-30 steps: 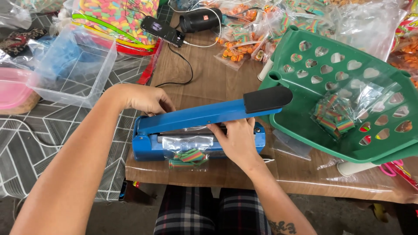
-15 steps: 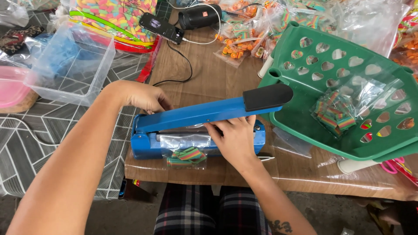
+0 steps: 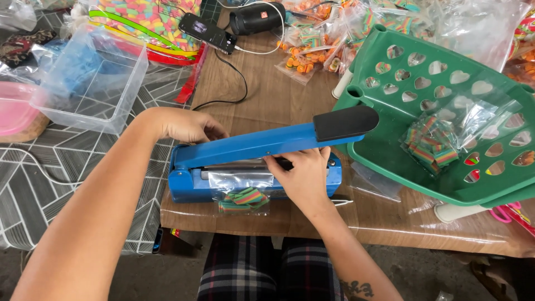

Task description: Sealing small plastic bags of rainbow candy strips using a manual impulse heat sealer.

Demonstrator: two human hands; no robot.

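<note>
Fingers: our right hand (image 3: 304, 178) pinches the clear bag (image 3: 241, 189) flat on the sealer; our left hand (image 3: 186, 125) curls loosely behind the lever, what it holds hidden from us.
Basket: green basket (image 3: 390, 150), tipped on the table (image 3: 262, 100), holds one sealed bag of striped candy (image 3: 432, 146).
Tub: clear tub (image 3: 89, 83) with blue plastic inside.
Sealer: blue sealer (image 3: 251, 153), lever raised, at our table edge.
Bag: striped candy at its bottom, mouth lying across the sealer.

A clear bag of rainbow-striped candy (image 3: 242, 198) lies at the counter's near edge; another clear candy bag (image 3: 440, 142) sits in the green basket; a dark-screened phone (image 3: 207, 32) rests beyond.
</note>
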